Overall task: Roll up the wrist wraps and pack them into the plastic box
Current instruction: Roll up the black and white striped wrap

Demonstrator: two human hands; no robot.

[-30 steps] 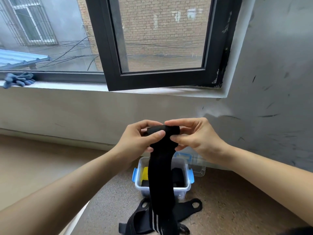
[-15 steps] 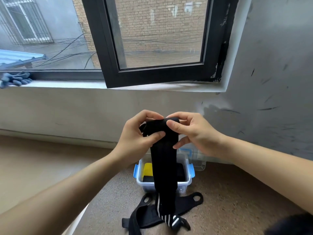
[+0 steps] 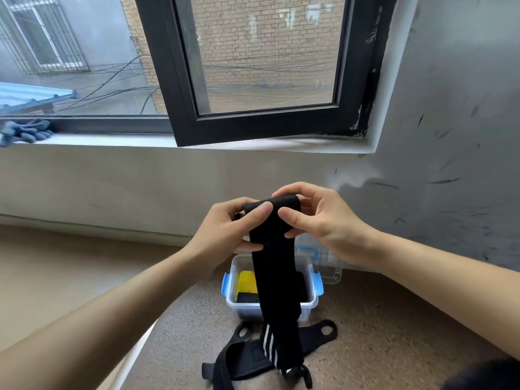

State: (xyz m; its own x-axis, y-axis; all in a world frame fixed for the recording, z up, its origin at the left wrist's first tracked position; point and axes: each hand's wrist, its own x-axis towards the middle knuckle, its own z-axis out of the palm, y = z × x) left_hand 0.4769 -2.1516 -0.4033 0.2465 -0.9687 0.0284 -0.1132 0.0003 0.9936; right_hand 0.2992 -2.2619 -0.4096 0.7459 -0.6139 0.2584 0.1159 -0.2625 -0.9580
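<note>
A long black wrist wrap (image 3: pixel 274 277) hangs in front of me, its top end rolled over between both hands and its white-striped lower end near the counter. My left hand (image 3: pixel 228 229) grips the roll from the left, thumb across its front. My right hand (image 3: pixel 318 220) pinches the roll from the right, fingers curled over its top. Behind the hanging wrap stands a clear plastic box (image 3: pixel 233 301) with blue latches, holding a yellow and a black piece. More black wraps (image 3: pixel 244 358) lie on the speckled counter in front of the box.
The box's clear lid (image 3: pixel 329 266) leans behind it against the grey wall. An open black window frame (image 3: pixel 253 128) juts over the sill above. Blue gloves (image 3: pixel 22 132) lie on the sill at far left. The counter's left edge (image 3: pixel 140 342) drops to a beige floor.
The roll at the top has been turned further and the wrap's striped lower end has risen off the counter. Both hands have shifted their fingers on the roll.
</note>
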